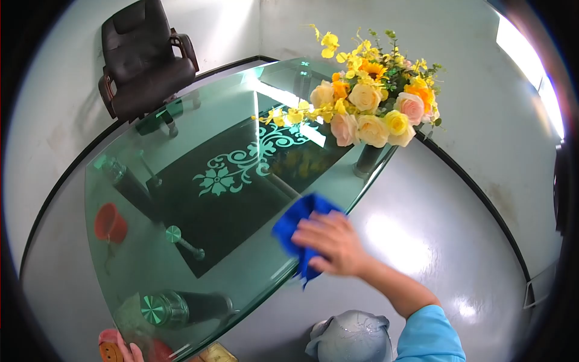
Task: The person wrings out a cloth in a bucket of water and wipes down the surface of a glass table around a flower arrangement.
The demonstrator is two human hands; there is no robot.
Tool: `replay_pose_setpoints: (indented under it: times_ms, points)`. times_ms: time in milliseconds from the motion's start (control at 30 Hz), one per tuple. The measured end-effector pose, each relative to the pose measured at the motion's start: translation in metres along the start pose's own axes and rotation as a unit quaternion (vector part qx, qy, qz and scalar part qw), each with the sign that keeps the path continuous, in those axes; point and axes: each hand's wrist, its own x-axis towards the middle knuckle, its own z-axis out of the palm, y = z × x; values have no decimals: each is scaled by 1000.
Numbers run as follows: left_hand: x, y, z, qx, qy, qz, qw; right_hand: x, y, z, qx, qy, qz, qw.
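My right hand [332, 240] presses a blue cloth [306, 212] onto the glass tabletop [241, 259], near its front right edge. Part of the cloth hangs over that edge, below my fingers. At the bottom left, only a few fingers of my left hand [135, 352] show, by the near left corner of the glass. Right beside them is a pink and orange-brown object [110, 347], cut off by the frame; whether I hold it is unclear. A pale floral pattern [241, 160] decorates the dark panel in the table.
A vase [365, 161] of yellow, orange and pink flowers [377, 99] stands at the table's far right. Behind the table is a dark leather chair [142, 60]. A red bucket [110, 223] shows through the glass. A grey rounded object [351, 338] is below my right arm.
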Motion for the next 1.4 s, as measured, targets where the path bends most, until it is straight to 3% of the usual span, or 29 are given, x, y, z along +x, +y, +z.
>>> replay_pose_setpoints:
  times_ms: [33, 67, 100, 133, 167, 267, 300, 367, 433, 467, 500, 567, 600, 633, 700, 900, 1000, 1167, 1233, 1267, 1333, 1367, 1400]
  points:
    - [15, -37, 2, 114, 29, 188, 975, 2, 20, -1, -40, 40, 21, 998]
    - [20, -60, 5, 225, 54, 364, 902, 6, 44, -5, -11, 71, 54, 996]
    - [16, -55, 13, 237, 51, 350, 905, 4, 62, -8, -35, 123, 127, 984]
    - [11, -39, 25, -128, 20, 183, 975, -4, 95, -5, -47, 169, 160, 971]
    - [8, -30, 33, -471, 5, -12, 882, -13, 118, -2, -66, 211, 205, 953]
    - [9, -32, 41, -525, 8, -10, 851, -23, 128, 35, 41, 427, 297, 853]
    - [9, -32, 38, -518, -16, 3, 855, -21, 121, 48, 118, 499, 375, 772]
    - [10, -31, 38, -506, -5, 4, 863, -17, 101, 53, 393, 545, 358, 649]
    - [10, -27, 38, -498, -2, 8, 867, -20, 79, 58, 467, 556, 390, 567]
    - [8, -24, 37, -487, -3, 6, 873, -25, 61, 58, 589, 486, 410, 498]
    - [8, -22, 36, -477, -3, 6, 879, -27, 50, 63, 672, 389, 414, 475]
    - [8, -23, 36, -490, -8, 6, 872, -7, 12, 82, 580, 255, 270, 725]
    - [9, -25, 37, -493, -17, 12, 870, 10, -11, 89, 400, 167, 240, 869]
    - [9, -25, 37, -495, -28, 17, 868, 24, -31, 97, 194, 71, 193, 959]
    - [9, -20, 36, -493, -17, 19, 870, 26, -56, 120, 439, 42, 258, 859]
    - [10, -27, 40, -466, 2, 34, 884, 57, -95, 167, 562, -1, 192, 804]
    - [9, -27, 41, -469, 5, 32, 883, 82, -148, 196, 622, -28, 166, 765]
    - [10, -19, 41, -481, 2, 16, 877, 97, -190, 232, 686, -59, 170, 705]
    - [11, -24, 43, -455, 23, 37, 890, 96, -193, 234, 882, -97, 208, 412]
    - [10, -23, 44, -457, 19, 32, 889, 96, -188, 237, 880, -98, 215, 413]
    - [9, -17, 43, -483, 23, 17, 875, 96, -173, 246, 792, -139, 86, 588]
    - [10, -19, 44, -487, 22, 16, 873, 86, -164, 263, 790, -140, 87, 591]
    - [10, -23, 44, -474, 29, 27, 880, 69, -153, 293, 653, -117, -10, 748]
